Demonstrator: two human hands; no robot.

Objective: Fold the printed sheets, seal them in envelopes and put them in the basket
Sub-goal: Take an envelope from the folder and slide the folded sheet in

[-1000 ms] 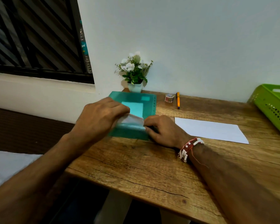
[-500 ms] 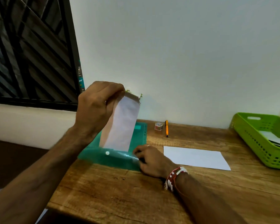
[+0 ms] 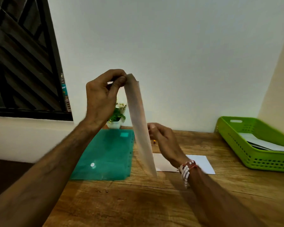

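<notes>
Left hand (image 3: pixel 102 97) is pinching the top of one long white paper envelope (image 3: pixel 139 122), which is hanging above the wooden table (image 3: pixel 138 202). Right hand (image 3: pixel 162 136) is hovering at its edge, and blur makes its grip impossible to tell. One flat white paper sheet (image 3: pixel 202 163) is lying beneath. One green plastic basket (image 3: pixel 252 161) is sitting to the right.

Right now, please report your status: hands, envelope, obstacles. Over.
Left hand pinches envelope top; envelope hangs over table. Right hand beside its edge, grip unclear. Sheet flat on table. Nothing blocking basket.

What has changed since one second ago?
The left hand pulled the envelope out of the green folder and lifted it high, pinched at its top. The right hand left the folder and rose toward the envelope. Folder, white sheet and basket stayed.
</notes>
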